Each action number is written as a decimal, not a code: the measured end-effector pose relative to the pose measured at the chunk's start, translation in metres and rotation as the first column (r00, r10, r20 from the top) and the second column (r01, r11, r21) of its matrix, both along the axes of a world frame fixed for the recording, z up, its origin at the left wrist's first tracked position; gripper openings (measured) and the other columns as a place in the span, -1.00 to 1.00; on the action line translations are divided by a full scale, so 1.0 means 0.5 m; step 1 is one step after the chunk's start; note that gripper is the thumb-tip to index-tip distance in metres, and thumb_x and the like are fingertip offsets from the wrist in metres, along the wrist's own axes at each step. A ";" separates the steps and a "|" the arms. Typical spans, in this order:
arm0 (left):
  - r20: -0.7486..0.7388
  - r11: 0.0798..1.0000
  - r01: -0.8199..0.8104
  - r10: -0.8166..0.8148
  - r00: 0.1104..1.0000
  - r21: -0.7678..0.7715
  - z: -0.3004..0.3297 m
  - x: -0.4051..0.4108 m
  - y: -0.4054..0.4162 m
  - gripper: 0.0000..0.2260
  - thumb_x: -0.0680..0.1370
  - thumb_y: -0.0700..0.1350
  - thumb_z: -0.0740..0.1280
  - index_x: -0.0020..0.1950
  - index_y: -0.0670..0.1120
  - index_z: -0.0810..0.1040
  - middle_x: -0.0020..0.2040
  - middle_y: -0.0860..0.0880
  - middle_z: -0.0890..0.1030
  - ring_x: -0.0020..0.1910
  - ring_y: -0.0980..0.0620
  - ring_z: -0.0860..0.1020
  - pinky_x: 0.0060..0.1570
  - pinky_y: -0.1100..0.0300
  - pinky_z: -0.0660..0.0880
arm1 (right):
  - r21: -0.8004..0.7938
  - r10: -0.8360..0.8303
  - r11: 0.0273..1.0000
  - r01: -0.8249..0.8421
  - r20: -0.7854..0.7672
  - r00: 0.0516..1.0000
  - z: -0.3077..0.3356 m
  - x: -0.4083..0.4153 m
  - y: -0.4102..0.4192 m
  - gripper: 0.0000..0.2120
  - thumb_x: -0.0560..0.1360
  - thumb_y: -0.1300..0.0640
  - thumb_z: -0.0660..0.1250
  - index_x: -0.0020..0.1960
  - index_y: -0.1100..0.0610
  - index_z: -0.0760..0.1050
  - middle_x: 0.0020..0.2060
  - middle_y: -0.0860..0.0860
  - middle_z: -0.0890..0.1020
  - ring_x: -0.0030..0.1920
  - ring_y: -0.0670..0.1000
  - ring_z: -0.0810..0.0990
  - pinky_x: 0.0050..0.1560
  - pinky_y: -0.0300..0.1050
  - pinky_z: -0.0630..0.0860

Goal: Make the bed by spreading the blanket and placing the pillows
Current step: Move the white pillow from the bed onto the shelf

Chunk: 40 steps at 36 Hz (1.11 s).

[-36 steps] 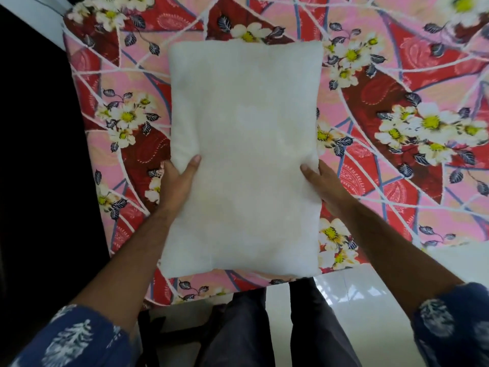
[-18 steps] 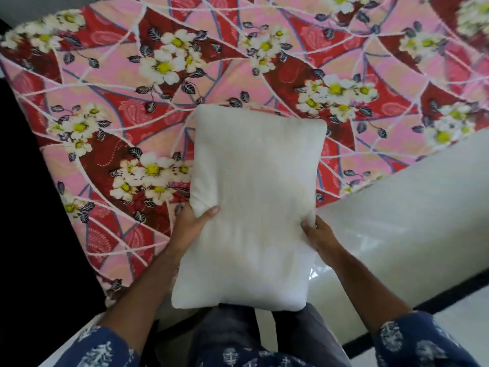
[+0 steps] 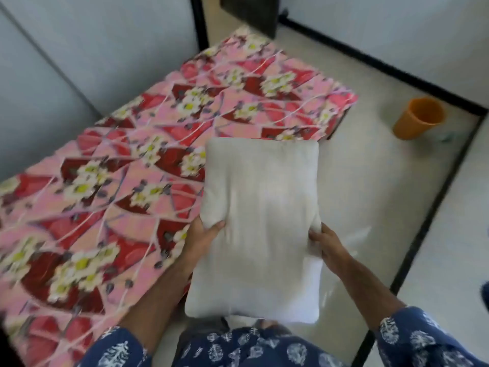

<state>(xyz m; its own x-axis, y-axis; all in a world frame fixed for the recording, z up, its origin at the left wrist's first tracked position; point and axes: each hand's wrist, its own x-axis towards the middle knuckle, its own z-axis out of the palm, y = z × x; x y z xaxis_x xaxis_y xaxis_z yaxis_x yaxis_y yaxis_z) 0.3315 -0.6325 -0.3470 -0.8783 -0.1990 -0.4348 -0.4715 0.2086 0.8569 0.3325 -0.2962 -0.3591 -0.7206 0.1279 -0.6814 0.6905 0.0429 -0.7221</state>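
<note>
A plain white pillow [image 3: 260, 223] hangs in the air in front of me, its long side pointing away. My left hand [image 3: 202, 238] grips its left edge and my right hand [image 3: 326, 246] grips its right edge. The pillow is over the floor beside the right edge of the bed, overlapping that edge a little. The bed [image 3: 111, 186] is covered by a flat pink and red blanket with white flowers, and it runs from the lower left to the far wall. The view is motion-blurred.
An orange plastic cup [image 3: 418, 117] stands on the pale tiled floor [image 3: 383, 186] at the right. A dark floor strip [image 3: 428, 223] runs along the right. Grey walls close in the bed on the left and far side.
The view has swung from looking down at the bed corner to looking along the bed's length. The pillow, still held in both hands, has come off the bed and is now over the floor at its side.
</note>
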 end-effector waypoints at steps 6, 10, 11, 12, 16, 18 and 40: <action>-0.218 0.986 0.167 -0.166 0.962 -0.012 0.161 -0.200 0.221 -0.53 0.52 -0.19 0.48 0.39 -0.14 0.46 0.21 0.00 0.59 0.21 0.01 0.58 -0.10 0.59 0.42 | -0.063 -0.269 0.963 0.263 -0.110 0.957 0.111 -0.077 0.184 -0.55 0.48 -0.09 0.36 0.29 0.11 0.56 0.08 0.12 0.72 0.07 0.21 0.71 0.18 0.30 0.60; -0.307 0.971 0.223 -0.239 0.921 -0.086 0.232 -0.321 0.354 -0.55 0.51 -0.16 0.49 0.37 -0.14 0.47 0.19 0.00 0.60 0.18 0.03 0.59 -0.10 0.52 0.44 | -0.126 -0.363 0.930 0.344 -0.187 0.913 0.110 -0.157 0.321 -0.27 0.35 -0.46 0.37 0.29 0.05 0.58 0.13 0.06 0.71 0.13 0.12 0.70 0.28 0.23 0.56; -0.335 0.970 0.227 -0.244 0.910 -0.091 0.247 -0.352 0.386 -0.53 0.51 -0.17 0.49 0.38 -0.16 0.46 0.20 0.01 0.59 0.18 0.04 0.58 -0.10 0.51 0.43 | -0.147 -0.371 0.927 0.344 -0.231 0.900 0.131 -0.173 0.345 -0.24 0.33 -0.50 0.38 0.28 0.05 0.59 0.14 0.06 0.71 0.15 0.12 0.69 0.30 0.21 0.55; -0.352 0.966 0.234 -0.258 0.900 -0.108 0.260 -0.380 0.417 -0.51 0.51 -0.19 0.49 0.39 -0.19 0.44 0.21 0.00 0.56 0.17 0.06 0.55 -0.09 0.51 0.41 | -0.149 -0.372 0.927 0.343 -0.269 0.888 0.152 -0.191 0.368 -0.25 0.34 -0.49 0.39 0.27 0.05 0.61 0.14 0.07 0.72 0.15 0.12 0.69 0.31 0.18 0.55; -0.445 0.955 0.259 -0.297 0.845 -0.145 0.298 -0.505 0.528 -0.45 0.49 -0.19 0.52 0.42 -0.22 0.40 0.29 -0.02 0.52 0.23 0.11 0.52 0.14 0.49 0.39 | -0.113 -0.385 0.922 0.371 -0.372 0.844 0.295 -0.250 0.426 -0.35 0.46 -0.35 0.39 0.32 0.12 0.55 0.12 0.06 0.72 0.10 0.05 0.72 0.21 0.05 0.61; -0.434 0.954 0.272 -0.300 0.850 -0.126 0.309 -0.576 0.586 -0.46 0.49 -0.16 0.52 0.41 -0.22 0.43 0.28 -0.07 0.56 0.21 0.05 0.54 0.17 0.35 0.42 | -0.093 -0.373 0.924 0.371 -0.432 0.821 0.332 -0.295 0.473 -0.62 0.59 -0.14 0.35 0.24 0.11 0.58 0.03 0.05 0.74 -0.02 -0.02 0.74 0.04 -0.10 0.67; -0.565 0.822 0.564 -0.505 0.652 -0.084 0.523 -1.221 1.283 -0.52 0.38 0.19 0.43 0.12 -0.11 0.49 0.07 -0.13 0.64 0.03 -0.13 0.61 0.08 -0.05 0.54 | 0.044 -0.401 0.820 0.571 -0.668 0.627 0.568 -0.766 1.084 -0.72 0.59 -0.01 0.41 0.12 0.20 0.68 -0.02 0.12 0.76 -0.03 0.09 0.74 -0.01 -0.05 0.64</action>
